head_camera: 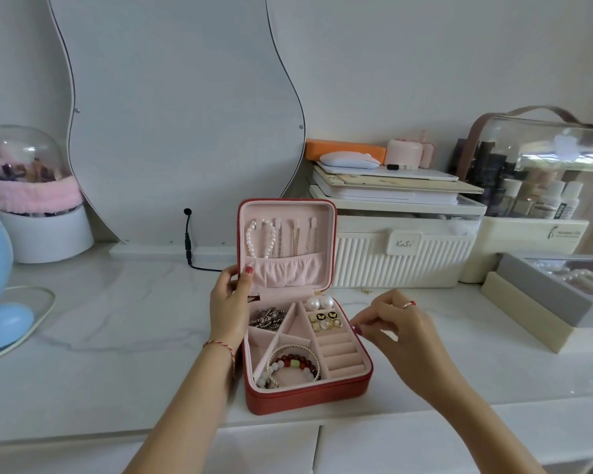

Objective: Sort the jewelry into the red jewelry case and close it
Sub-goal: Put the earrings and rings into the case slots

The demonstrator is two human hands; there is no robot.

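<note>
Left hand (229, 304) raised with the thumb (246, 280) extended upward and pressed flat, the remaining fingers curved behind; a braided cord circles the left wrist. Right hand (396, 325) held palm-down with the fingers curled inward, the fingertips (358, 330) drawn together in a pinch, and a ring on one finger.

Home dressing table: wavy mirror (172, 114), cosmetics organiser (531, 179), marble-look top (117, 319).
</note>
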